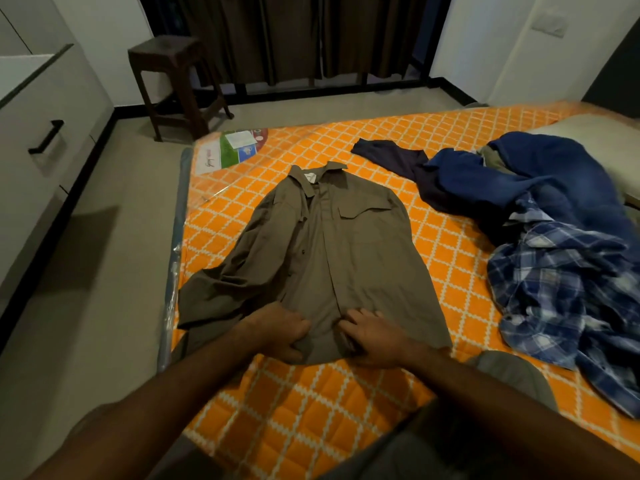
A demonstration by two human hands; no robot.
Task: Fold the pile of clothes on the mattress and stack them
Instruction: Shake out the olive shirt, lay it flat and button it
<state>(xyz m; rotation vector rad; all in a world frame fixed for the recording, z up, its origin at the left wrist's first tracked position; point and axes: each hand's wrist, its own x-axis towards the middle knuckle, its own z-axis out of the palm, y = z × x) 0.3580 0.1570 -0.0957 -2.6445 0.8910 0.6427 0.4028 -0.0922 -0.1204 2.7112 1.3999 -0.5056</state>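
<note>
Both hands, left hand (277,332) and right hand (375,336), lower centre: fingers pinching the hem of the olive shirt (332,251), spread flat mid-frame on the orange mattress (450,244). Shirt: light, limp, best held at hem or shoulders. Unfolded pile (554,230), right.

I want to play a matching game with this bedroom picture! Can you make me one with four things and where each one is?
Things:
1. olive shirt
2. checked shirt
3. wooden stool
4. printed label

Places:
A. far left corner of the mattress
B. on the floor past the mattress
C. spread flat under both hands
D. in the pile on the right

Pairs: 1-C, 2-D, 3-B, 4-A
</note>
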